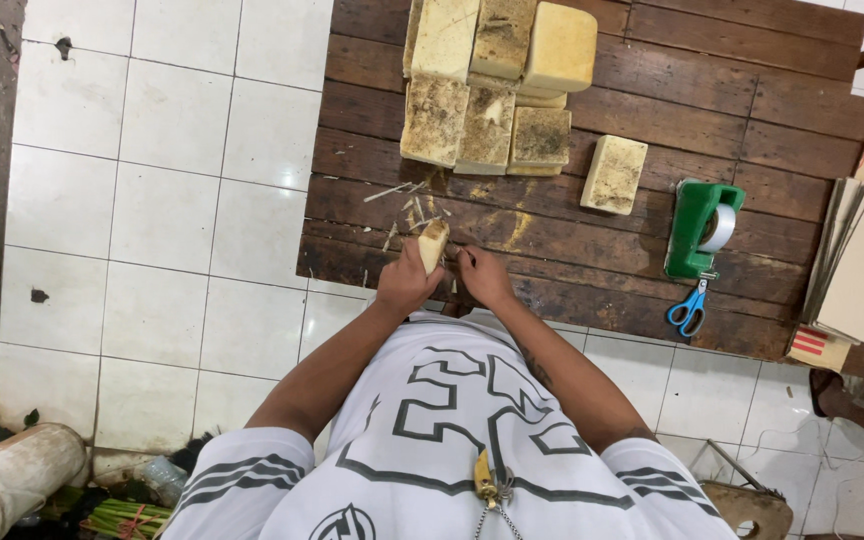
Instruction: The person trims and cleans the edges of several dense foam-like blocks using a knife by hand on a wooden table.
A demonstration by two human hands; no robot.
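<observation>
So here the person stands at the near edge of a dark wooden worktop [752, 110] with both hands close together right at that edge. The left hand [404, 285] is wrapped around a small pale block [433, 244], something like a trimmed chunk of the same yellowish material stacked further back. It's held standing up out of the fist, long axis running roughly from 6 toward 12 o'clock with a slight lean to 1, free end pointing away from the body. Holding it that way probably leaves the top and sides exposed for working on.

The right hand [483, 277] sits just beside it at about 3 o'clock, fingers curled closed. I can't tell whether there's a small tool pinched in there, too hidden.

Just past the hands, around 11 to 12 o'clock, thin pale shavings [404, 205] lie scattered on the wood, which fits with bits coming off the block right where it's held.

Further out at 12 o'clock is the pile of big blocks [492, 85], some clean and some dirty-faced, with one loose block [613, 174] off at 1 o'clock. Over at 2 to 3 o'clock there's a green tape dispenser [700, 228], blue-handled scissors [690, 309] just below it, and flat cardboard sheets [857, 262] at the far right, all parked off to the side, well apart from the hands.
</observation>
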